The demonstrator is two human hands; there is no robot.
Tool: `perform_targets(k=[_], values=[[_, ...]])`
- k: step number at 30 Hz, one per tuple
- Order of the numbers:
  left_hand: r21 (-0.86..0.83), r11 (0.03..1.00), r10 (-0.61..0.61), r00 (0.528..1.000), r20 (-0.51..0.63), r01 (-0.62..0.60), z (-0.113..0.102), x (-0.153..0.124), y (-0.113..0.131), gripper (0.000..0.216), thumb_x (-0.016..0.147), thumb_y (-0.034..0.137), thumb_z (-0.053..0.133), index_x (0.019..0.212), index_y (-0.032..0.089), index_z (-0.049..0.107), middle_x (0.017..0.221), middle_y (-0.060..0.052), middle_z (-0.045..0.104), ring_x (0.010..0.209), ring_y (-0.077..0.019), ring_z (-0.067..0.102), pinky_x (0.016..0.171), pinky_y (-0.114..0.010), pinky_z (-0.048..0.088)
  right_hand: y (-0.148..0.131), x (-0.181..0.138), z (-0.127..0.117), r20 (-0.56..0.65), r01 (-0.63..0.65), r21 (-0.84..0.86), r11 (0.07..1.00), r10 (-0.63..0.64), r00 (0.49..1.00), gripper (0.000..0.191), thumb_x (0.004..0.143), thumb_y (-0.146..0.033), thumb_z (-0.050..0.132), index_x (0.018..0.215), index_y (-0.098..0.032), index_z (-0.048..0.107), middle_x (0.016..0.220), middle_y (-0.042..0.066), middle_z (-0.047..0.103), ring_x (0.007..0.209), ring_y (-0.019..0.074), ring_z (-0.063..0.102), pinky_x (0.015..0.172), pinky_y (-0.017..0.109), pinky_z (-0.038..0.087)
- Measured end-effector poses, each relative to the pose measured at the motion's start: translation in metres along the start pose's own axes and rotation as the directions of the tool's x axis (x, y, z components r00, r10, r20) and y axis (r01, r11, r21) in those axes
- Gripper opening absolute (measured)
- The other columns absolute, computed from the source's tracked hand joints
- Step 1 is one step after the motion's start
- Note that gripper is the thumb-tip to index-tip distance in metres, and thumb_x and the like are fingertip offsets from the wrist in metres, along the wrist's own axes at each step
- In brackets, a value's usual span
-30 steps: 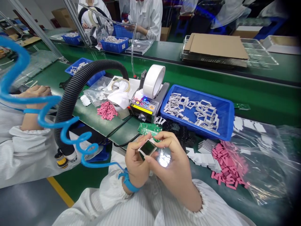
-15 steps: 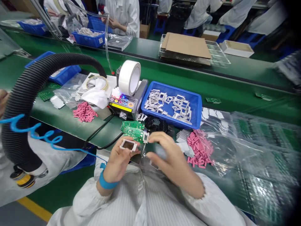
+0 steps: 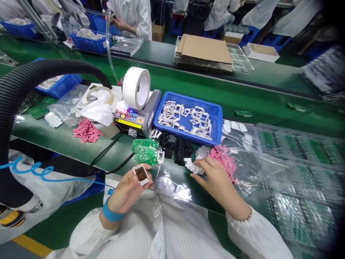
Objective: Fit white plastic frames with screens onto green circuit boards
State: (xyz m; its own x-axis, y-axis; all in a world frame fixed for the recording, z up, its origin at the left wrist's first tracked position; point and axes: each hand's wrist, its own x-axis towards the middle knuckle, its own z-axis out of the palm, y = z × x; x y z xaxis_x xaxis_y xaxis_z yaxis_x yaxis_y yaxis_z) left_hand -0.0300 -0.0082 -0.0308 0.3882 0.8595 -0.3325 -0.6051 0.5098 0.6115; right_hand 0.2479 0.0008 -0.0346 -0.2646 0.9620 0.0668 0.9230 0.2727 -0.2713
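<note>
The left hand (image 3: 126, 190) holds a white-framed square (image 3: 141, 174) in a firm fingertip grip, while the right hand (image 3: 217, 178), its grip open, touches small white pieces (image 3: 192, 166).

A black corrugated hose (image 3: 54, 66) curves beside the tape dispenser (image 3: 129, 119).

This is an electronics factory floor. Green circuit boards (image 3: 145, 151) lie just beyond the left hand (image 3: 126, 192) on a green assembly-line tabletop (image 3: 61, 138), with a blue parts bin (image 3: 185, 97) farther ahead. Past them, co-workers in white smocks (image 3: 132, 14) sit along a second line.
</note>
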Motion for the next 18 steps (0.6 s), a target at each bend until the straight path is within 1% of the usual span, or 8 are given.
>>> perform_targets(k=[3,5,7,11,13,14,16,18], values=[[0.022,0.999,-0.038,0.999,0.026,0.038,0.002,-0.001,-0.002,0.042,0.075,0.047,0.065,0.106,0.019,0.067,0.072,-0.004,0.062,0.067,-0.0153,0.053,0.07,-0.033,0.046,0.003,0.01,0.01,-0.029,0.017,-0.054,0.998,-0.019,0.999,0.035,0.077,-0.034,0.067,0.107,-0.017,0.063,0.088,0.01,0.058,0.08,0.0263,0.054,0.066,0.039,0.044],[0.051,0.997,-0.067,0.996,0.053,0.065,0.003,-0.003,-0.001,0.045,0.076,0.049,0.063,0.11,0.019,0.066,0.072,-0.005,0.062,0.065,-0.0153,0.053,0.07,-0.035,0.046,0.002,0.014,0.014,-0.047,0.036,-0.071,0.997,-0.039,0.998,0.029,0.08,-0.035,0.065,0.104,-0.02,0.066,0.086,0.009,0.057,0.078,0.0251,0.052,0.066,0.038,0.041],[0.07,0.994,-0.091,0.993,0.079,0.086,0.005,-0.005,0.0,0.047,0.075,0.05,0.064,0.11,0.018,0.065,0.073,-0.005,0.064,0.067,-0.0159,0.056,0.071,-0.034,0.046,0.004,0.016,0.015,-0.065,0.068,-0.073,0.995,-0.072,0.995,0.021,0.084,-0.035,0.059,0.096,-0.021,0.069,0.083,0.008,0.057,0.076,0.0227,0.052,0.065,0.036,0.04],[0.044,0.994,-0.106,0.987,0.122,0.101,0.008,-0.005,0.001,0.04,0.072,0.049,0.068,0.099,0.019,0.067,0.077,-0.006,0.067,0.073,-0.017,0.061,0.073,-0.032,0.046,0.015,0.016,0.003,-0.122,0.125,-0.052,0.991,-0.13,0.984,0.03,0.092,-0.033,0.045,0.085,-0.019,0.071,0.082,0.008,0.058,0.07,0.0187,0.053,0.06,0.032,0.041],[0.028,0.994,-0.109,0.984,0.143,0.106,0.011,-0.003,0.001,0.038,0.07,0.047,0.07,0.095,0.019,0.068,0.082,-0.007,0.07,0.075,-0.0176,0.063,0.076,-0.033,0.048,0.017,0.014,-0.009,-0.21,0.102,-0.035,0.994,-0.107,0.972,0.031,0.093,-0.032,0.044,0.086,-0.019,0.071,0.076,0.008,0.059,0.065,0.0179,0.055,0.054,0.03,0.04],[0.025,0.994,-0.113,0.981,0.16,0.111,0.013,-0.002,0.001,0.038,0.069,0.047,0.07,0.095,0.018,0.069,0.087,-0.009,0.07,0.078,-0.0186,0.065,0.078,-0.034,0.049,0.014,0.013,-0.015,-0.26,0.093,0.015,0.996,-0.086,0.962,0.027,0.092,-0.032,0.047,0.088,-0.019,0.071,0.074,0.007,0.06,0.063,0.0177,0.056,0.053,0.03,0.04],[0.027,0.993,-0.12,0.972,0.2,0.117,0.017,0.0,0.003,0.04,0.069,0.047,0.071,0.096,0.018,0.07,0.102,-0.012,0.07,0.091,-0.0223,0.065,0.085,-0.037,0.049,0.002,0.013,-0.029,-0.311,0.102,0.231,0.968,-0.026,0.95,0.018,0.09,-0.027,0.051,0.093,-0.023,0.069,0.068,0.002,0.063,0.058,0.0158,0.059,0.051,0.029,0.043],[0.03,0.993,-0.12,0.96,0.253,0.117,0.022,0.0,0.005,0.042,0.067,0.046,0.072,0.098,0.018,0.07,0.118,-0.015,0.065,0.107,-0.0263,0.061,0.092,-0.04,0.047,-0.018,0.016,-0.04,-0.268,0.157,0.512,0.845,-0.016,0.963,0.016,0.089,-0.021,0.052,0.096,-0.026,0.066,0.064,-0.002,0.065,0.053,0.0126,0.06,0.049,0.025,0.046]])
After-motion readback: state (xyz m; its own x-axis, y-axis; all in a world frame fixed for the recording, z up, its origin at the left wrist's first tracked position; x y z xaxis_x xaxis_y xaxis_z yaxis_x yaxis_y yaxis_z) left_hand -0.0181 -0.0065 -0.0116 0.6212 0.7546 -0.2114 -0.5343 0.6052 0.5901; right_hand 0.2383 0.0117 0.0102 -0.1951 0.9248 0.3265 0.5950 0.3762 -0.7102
